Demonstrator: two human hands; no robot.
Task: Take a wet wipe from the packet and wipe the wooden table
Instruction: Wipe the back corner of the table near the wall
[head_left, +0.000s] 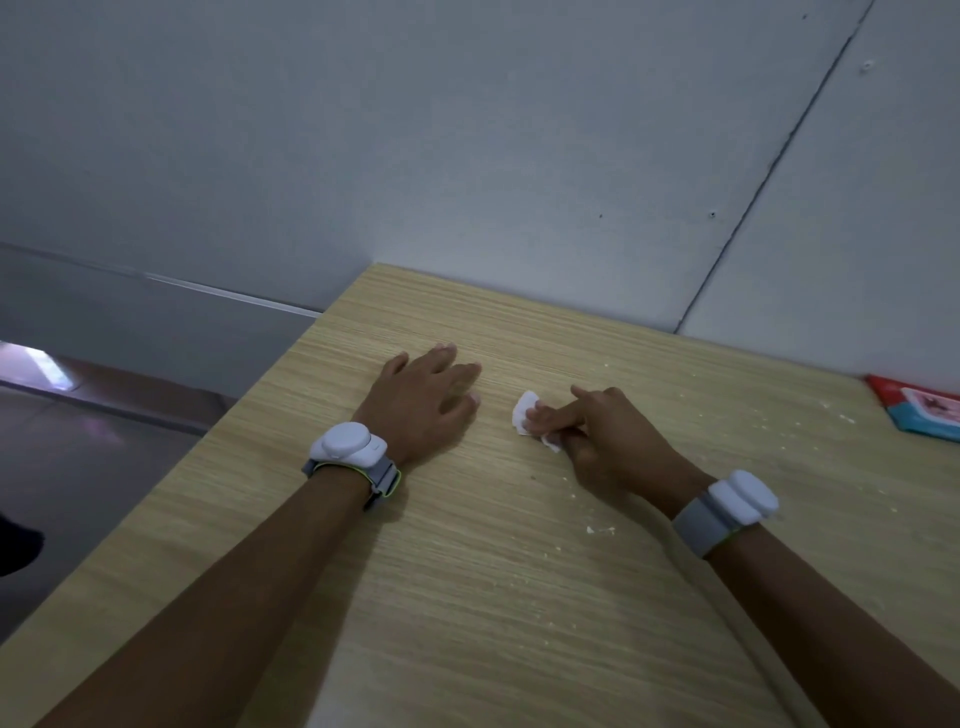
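Your wet wipe (525, 410) is a small white wad, crumpled and lying on the wooden table (467, 597) near its middle, partly hidden so only its left part and a scrap at the near side show. The table has a pale, straight-grained top, and you can see white crumbs scattered over its right half. The packet (922, 413) lies flat at the far right edge, red and blue with a pink lid, cut off by the frame.

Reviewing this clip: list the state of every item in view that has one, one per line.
wet wipe: crumpled, pressed on the table under the right hand's fingers
right hand: curled round the wipe
left hand: flat, fingers spread on the wood
packet: lying flat, lid closed
wooden table: white crumbs scattered on its right part
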